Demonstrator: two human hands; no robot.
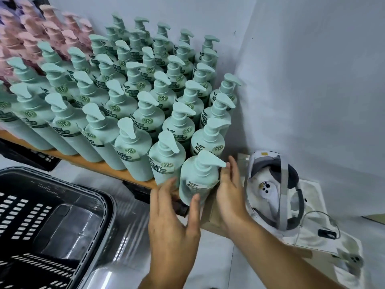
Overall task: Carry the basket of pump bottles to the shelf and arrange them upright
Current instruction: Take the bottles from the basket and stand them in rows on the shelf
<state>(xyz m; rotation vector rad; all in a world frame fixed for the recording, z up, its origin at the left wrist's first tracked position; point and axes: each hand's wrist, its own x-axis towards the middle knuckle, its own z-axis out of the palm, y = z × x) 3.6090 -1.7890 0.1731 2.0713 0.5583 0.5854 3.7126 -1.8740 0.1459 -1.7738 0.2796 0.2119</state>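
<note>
As it stands upright | bottle [197, 178] between left grip [173, 213], right grip [231, 191]

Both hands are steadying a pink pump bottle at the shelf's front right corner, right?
No. The head view shows the bottle between the left hand and right hand is mint green, not pink; it does stand at the front right corner of the shelf.

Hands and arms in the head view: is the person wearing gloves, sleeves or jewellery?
No. The left hand and right hand are bare: no gloves, rings or watch show. The right forearm is bare too, with no sleeve in frame.
</note>
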